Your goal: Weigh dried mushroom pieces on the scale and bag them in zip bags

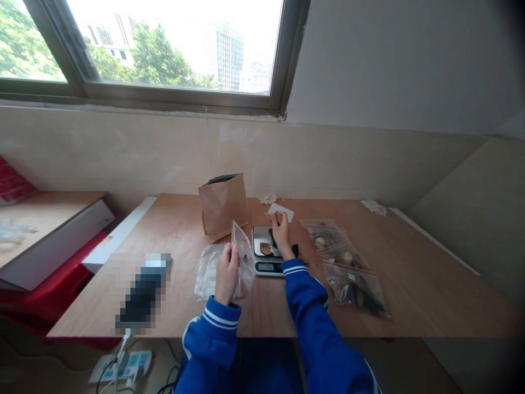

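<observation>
My left hand (227,273) pinches the edge of a clear zip bag (245,262), just left of a small digital scale (259,236). Over the scale's right part is my right hand (280,232), its fingers closed near the far edge; what they hold, if anything, is too small to name. A brown piece (266,249) lies on the metal plate, with a dark piece partly hidden by my right hand. More clear bags (207,273) lie flat beneath and beside my left hand. Dark and yellowish bits (296,251) show by my right wrist.
An open brown paper bag (223,208) stands behind the clear bags. Filled zip bags (356,287) lie at the right. A white card (281,211) is behind the scale. A blurred-out dark device (143,295) lies at the left, above a power strip (123,368).
</observation>
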The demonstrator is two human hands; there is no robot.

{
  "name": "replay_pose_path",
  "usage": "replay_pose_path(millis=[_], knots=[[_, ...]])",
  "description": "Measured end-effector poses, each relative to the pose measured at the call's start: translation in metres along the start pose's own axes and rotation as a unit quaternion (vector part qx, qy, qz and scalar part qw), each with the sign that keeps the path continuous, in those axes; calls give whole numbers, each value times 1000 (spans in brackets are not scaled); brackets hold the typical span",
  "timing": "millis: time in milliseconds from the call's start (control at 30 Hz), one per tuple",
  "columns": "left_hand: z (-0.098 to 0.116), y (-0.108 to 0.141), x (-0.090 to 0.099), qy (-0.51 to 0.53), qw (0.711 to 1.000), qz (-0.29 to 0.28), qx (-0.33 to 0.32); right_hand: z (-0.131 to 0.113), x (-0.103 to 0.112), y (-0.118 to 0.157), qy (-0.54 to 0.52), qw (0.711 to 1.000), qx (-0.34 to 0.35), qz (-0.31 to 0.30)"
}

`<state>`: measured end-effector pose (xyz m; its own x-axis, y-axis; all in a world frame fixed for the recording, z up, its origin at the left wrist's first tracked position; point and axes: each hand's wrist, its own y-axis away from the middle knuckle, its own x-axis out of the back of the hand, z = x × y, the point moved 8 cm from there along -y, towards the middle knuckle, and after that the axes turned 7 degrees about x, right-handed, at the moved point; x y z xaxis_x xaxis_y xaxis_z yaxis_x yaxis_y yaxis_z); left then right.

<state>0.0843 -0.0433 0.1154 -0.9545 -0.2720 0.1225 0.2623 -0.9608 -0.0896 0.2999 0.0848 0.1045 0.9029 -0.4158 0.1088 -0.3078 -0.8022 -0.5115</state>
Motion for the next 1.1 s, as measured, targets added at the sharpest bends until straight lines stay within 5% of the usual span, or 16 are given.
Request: replay_pose_path(millis=[100, 167, 267, 400, 567, 667, 800, 967, 1100], knots=[[-1, 0, -3, 5, 1000, -5, 1, -26, -13, 10, -190, 977, -93, -2], [-2, 0, -5, 9, 1000, -7, -1, -55, -32, 22, -315, 938, -135, -61], [-4, 1, -7, 15, 1000, -6, -5, -94, -47, 40, -376, 909, -139, -111], [-7, 3, -5, 21, 1000, 6, 1, -110, -58, 60, -245, 941, -114, -202], [-7, 2, 3, 40, 999, 30, 7, -129, -58, 73, -14, 957, 11, -289], [-8, 1, 8, 52, 998, 37, 13, -139, -48, 67, 42, 955, 100, -275], [-9, -1, 15, 58, 997, 48, 18, -95, -15, 44, 150, 955, 169, -194], [-11, -3, 25, 75, 995, 66, 23, 4, 4, 36, 311, 897, 150, -276], [-10, -5, 33, 86, 993, 79, 30, 23, 5, 36, 369, 871, 151, -288]])
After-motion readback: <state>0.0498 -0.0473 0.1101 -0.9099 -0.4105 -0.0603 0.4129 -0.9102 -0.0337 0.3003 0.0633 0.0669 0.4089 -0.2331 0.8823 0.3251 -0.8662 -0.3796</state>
